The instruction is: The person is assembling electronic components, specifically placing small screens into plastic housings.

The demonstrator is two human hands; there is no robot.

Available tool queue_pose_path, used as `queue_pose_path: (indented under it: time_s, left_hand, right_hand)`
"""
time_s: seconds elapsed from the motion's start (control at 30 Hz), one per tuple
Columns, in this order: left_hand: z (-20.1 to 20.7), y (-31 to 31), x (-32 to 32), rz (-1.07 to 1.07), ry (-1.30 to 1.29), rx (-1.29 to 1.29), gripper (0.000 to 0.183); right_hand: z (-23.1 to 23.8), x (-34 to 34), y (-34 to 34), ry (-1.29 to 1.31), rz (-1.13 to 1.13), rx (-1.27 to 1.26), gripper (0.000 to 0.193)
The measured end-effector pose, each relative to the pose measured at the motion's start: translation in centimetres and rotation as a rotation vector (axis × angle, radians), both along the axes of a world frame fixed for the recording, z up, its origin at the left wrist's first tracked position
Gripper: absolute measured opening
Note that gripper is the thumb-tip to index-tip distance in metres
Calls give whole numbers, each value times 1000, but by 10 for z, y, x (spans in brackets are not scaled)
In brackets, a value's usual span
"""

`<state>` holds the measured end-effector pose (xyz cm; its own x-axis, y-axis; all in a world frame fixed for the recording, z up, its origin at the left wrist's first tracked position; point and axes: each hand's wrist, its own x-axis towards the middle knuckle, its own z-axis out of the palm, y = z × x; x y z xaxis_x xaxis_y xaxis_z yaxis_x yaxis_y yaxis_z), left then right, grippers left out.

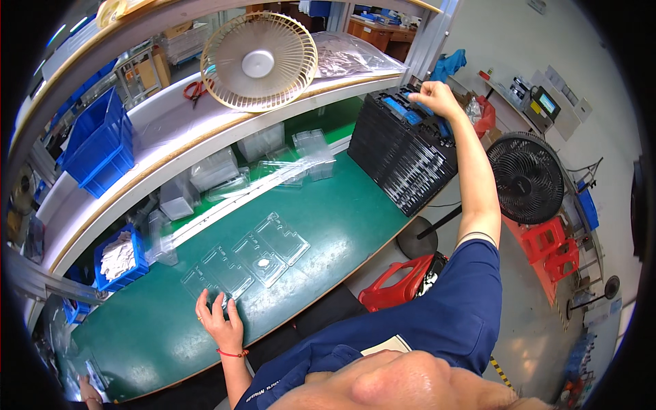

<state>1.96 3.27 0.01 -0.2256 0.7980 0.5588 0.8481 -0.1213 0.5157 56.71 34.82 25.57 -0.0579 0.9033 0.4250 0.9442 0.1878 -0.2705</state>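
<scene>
Clear plastic blister trays (246, 263) lie open on the green table before me. A small white piece (263, 263) sits in one of their recesses. My left hand (222, 324) rests at their near left edge, fingers apart, fingertips at the plastic. Out to the right, my right hand (437, 99) is over the top of a tall stack of black trays (403, 154), its fingers curled closed. Whatever those fingers pinch is too small to make out. Blue pieces (402, 111) show in the top tray, beside my right hand.
A blue bin of white pieces (117, 258) stands at the left. Clear plastic boxes (215, 169) line the back under a shelf holding a blue crate (99, 147), red-handled pliers (195, 93) and a round basket (260, 65). Another person's hand (89, 389) shows lower left.
</scene>
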Motion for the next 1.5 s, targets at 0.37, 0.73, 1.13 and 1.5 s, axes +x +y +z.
queue_pose_path:
  time_s: [0.37,0.73,1.13,1.5]
  left_hand:
    - [10,-3,-5,48,21,111,16]
    - [-9,-4,1,54,13,149,16]
    - [-6,-3,-3,55,3,184,14]
    - [20,9,50,-376,-558,210,19]
  right_hand:
    - [-43,41,112,-358,188,19,54]
    - [-37,55,138,-142,384,72,40]
    - [-38,1,100,-259,421,-33,50]
    - [1,-148,-59,-137,407,471,35]
